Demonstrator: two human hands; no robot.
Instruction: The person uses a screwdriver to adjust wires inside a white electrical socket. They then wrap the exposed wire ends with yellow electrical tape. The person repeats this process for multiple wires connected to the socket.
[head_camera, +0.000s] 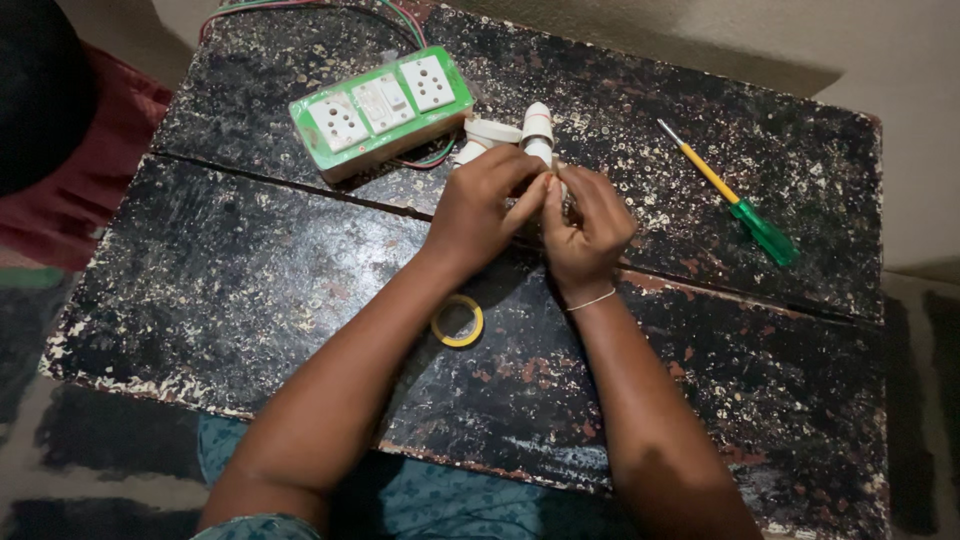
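My left hand (480, 205) and my right hand (590, 225) meet over the middle of a worn black table (250, 280). Together they pinch a white plastic plug part (538, 130) whose tip sticks out above my fingers. A second white piece (490, 133) lies just left of it, touching my left fingers. Thin wires run from there toward a green switchboard with white sockets and switches (382, 110). What sits inside my closed fingers is hidden.
A roll of yellow tape (457, 321) lies on the table under my left forearm. A screwdriver with a yellow shaft and green handle (735, 200) rests at the right. Red and green wires (300, 8) loop behind the switchboard. Red cloth (90, 170) sits at the left.
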